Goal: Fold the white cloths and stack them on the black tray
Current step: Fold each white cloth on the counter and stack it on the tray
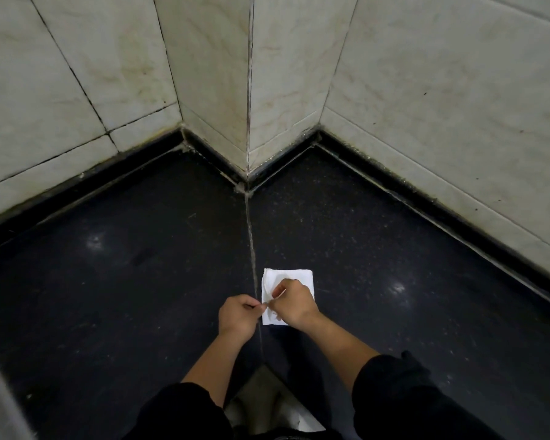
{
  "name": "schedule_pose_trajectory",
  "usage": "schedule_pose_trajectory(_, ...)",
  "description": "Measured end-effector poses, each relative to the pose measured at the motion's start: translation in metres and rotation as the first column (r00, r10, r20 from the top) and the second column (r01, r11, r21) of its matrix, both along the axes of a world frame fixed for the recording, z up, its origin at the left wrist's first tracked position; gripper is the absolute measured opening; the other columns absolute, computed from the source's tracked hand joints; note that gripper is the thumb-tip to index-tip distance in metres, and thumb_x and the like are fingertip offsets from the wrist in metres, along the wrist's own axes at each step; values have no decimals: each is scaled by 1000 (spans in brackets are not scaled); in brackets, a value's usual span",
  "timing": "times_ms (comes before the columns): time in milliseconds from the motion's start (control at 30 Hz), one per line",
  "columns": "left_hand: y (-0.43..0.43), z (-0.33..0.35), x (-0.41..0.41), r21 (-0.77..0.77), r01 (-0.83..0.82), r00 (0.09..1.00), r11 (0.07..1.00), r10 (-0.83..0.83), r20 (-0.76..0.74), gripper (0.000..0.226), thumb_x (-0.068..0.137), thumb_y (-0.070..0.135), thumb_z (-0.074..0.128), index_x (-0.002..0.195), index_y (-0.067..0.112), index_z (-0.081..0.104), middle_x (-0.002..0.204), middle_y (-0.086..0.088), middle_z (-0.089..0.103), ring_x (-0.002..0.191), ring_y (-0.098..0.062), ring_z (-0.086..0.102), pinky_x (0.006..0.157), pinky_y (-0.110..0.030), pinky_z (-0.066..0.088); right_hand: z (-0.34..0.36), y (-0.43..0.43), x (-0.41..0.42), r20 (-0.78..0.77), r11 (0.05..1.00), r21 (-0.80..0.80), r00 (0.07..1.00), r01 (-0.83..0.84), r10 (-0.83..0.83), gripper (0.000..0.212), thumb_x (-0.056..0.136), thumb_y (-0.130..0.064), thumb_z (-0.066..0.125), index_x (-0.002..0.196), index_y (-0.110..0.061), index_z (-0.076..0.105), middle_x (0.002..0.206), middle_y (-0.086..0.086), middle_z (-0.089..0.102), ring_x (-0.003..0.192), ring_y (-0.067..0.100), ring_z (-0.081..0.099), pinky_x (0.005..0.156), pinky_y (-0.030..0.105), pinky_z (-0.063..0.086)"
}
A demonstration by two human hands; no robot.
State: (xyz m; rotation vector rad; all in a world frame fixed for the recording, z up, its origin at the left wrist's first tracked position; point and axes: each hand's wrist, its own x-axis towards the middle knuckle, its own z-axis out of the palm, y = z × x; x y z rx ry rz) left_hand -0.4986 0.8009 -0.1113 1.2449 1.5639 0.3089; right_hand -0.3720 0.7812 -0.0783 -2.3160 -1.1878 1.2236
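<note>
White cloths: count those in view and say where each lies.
1. The white cloth lies folded on the dark counter, just right of its seam, the right hand pinching its middle and the left hand its left edge. Others may lie out of frame.

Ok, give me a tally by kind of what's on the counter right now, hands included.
cloth: 1, white, folded
Hands: 2, left hand and right hand, both pinching the cloth
Total: 3
</note>
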Motion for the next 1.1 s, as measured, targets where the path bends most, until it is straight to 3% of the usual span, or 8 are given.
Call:
schedule_pose_trajectory(133, 2, -1, 0, -4, 15, 999, 1000, -15, -46, 12, 87, 19, 68, 76, 17, 70, 72, -2, 67, 74, -17, 63, 70, -24, 47, 0, -1, -2, -39, 999, -21, 999, -24, 23, 9, 82, -16, 65, 91, -14, 62, 95, 9, 71, 89, 22, 68, 80, 29, 53)
schedule_pose_trajectory(267, 6, 2, 1, -69, -13, 998, 998, 9, -62, 31, 99, 31, 48, 75, 19, 65, 82, -5, 68, 80, -22, 65, 73, -31, 51, 11, 3, 15, -164, 999, -46, 986, 20, -27, 12, 82, -16, 60, 84, -12, 70, 77, 2, 70, 63, 12, 63, 62, 21, 49)
schedule_pose_trajectory(367, 8, 4, 1, -114, -51, 999, 992, 48, -26, 43, 98, 42, 45, 79, 11, 67, 84, -10, 71, 82, -26, 67, 83, -40, 55, 15, 1, 39, -189, 982, 17, 965, 186, -180, 13, 83, -8, 57, 78, -10, 70, 70, 3, 69, 56, 12, 62, 52, 20, 48)
schedule_pose_trajectory(500, 6, 2, -3, -94, 16, 1000, 995, -17, -8, 41, 88, 48, 62, 84, 8, 69, 82, -7, 72, 82, -23, 68, 86, -42, 55, 5, -13, 70, -82, 924, 76, 926, 375, -369, 8, 84, -9, 60, 78, -10, 66, 73, 6, 69, 64, 19, 66, 68, 36, 57)
schedule_pose_trajectory(600, 3, 2, -4, -68, 69, 998, 995, -69, 5, 27, 84, 37, 72, 91, 11, 69, 87, -6, 70, 86, -21, 67, 88, -40, 55, -3, -28, 75, -76, 908, 12, 906, 418, -416, 16, 83, -26, 69, 83, -11, 63, 78, 8, 71, 68, 22, 68, 62, 34, 55)
schedule_pose_trajectory(700, 3, 4, -5, -66, 81, 997, 994, -82, -1, 29, 81, 32, 76, 97, 11, 67, 93, -8, 68, 89, -22, 65, 86, -34, 54, -6, -35, 66, -127, 926, -49, 917, 375, -378, 26, 82, -36, 72, 84, -11, 62, 81, 7, 72, 70, 21, 69, 55, 29, 53)
schedule_pose_trajectory(867, -1, 6, -3, -28, 114, 991, 993, -116, -67, 26, 79, 28, 79, 94, 13, 64, 89, -2, 64, 81, -14, 60, 68, -21, 46, -7, -38, 53, -213, 927, -75, 902, 367, -374, 24, 80, -31, 75, 84, -11, 62, 81, 4, 65, 67, 14, 61, 48, 21, 45)
schedule_pose_trajectory(1100, -4, 6, 1, 3, 140, 984, 990, -139, -112, 25, 80, 25, 78, 92, 12, 61, 81, 4, 58, 75, -11, 55, 61, -18, 41, -1, -35, 48, -375, 836, -132, 754, 533, -540, 18, 81, -15, 74, 85, -9, 57, 102, 14, 67, 91, 26, 66, 63, 29, 54)
